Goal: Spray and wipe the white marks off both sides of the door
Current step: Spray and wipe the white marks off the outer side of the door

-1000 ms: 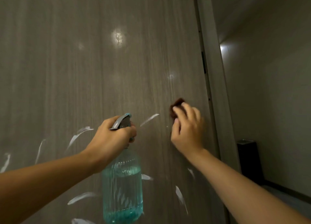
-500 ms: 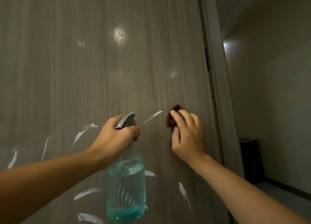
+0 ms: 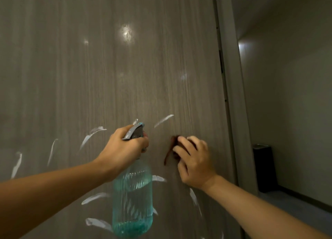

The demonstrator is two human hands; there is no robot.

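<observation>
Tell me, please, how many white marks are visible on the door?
10 marks: one above the cloth, one behind the nozzle, three left of the left hand, two lower left, two beside the bottle, one under the right hand. More may be hidden or cut off.

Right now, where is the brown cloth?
In the head view, the cloth is under the right hand, pressed on the door, right of the spray bottle.

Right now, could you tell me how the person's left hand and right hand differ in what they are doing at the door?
The left hand grips the head of the spray bottle, held just off the door; the right hand presses a dark brown cloth against the door. The left hand's fingers wrap round the sprayer; the right hand's fingers spread over the cloth. Both are raised near the white marks.
</observation>
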